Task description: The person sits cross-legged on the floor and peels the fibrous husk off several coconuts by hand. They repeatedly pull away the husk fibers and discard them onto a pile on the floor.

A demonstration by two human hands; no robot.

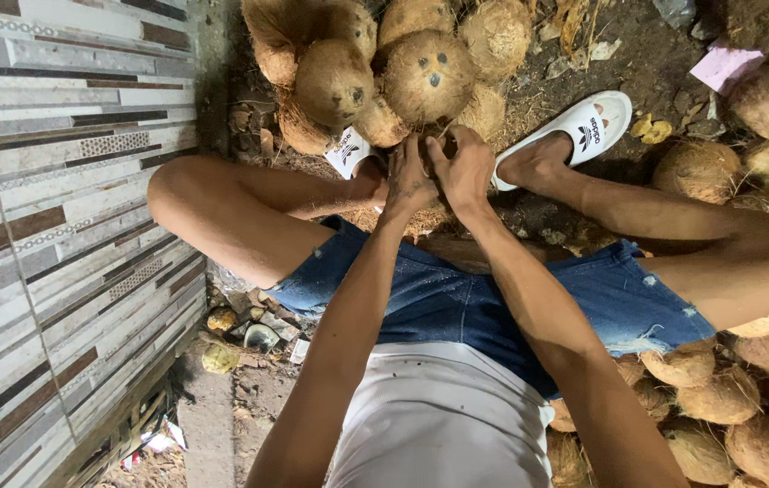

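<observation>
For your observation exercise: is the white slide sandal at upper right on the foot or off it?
On: the white slide sandal has the foot's toes under its strap.

Brown husked coconut [430, 145] between feet, mostly hidden under both hands, touching coconut pile beyond.

white shirt [439, 425], denim shorts [457, 298], white slides [583, 126]

Coconuts [427, 74] look rough, fibrous, matt brown husk, incl. the one under left hand [408, 183] & right hand [466, 172]. Sandals [588, 126] smooth white plastic/rubber w/ slight sheen; shorts [457, 303] frayed blue denim. Wall tiles [59, 181] glossy, striped; ground [601, 63] dusty dirt.
</observation>
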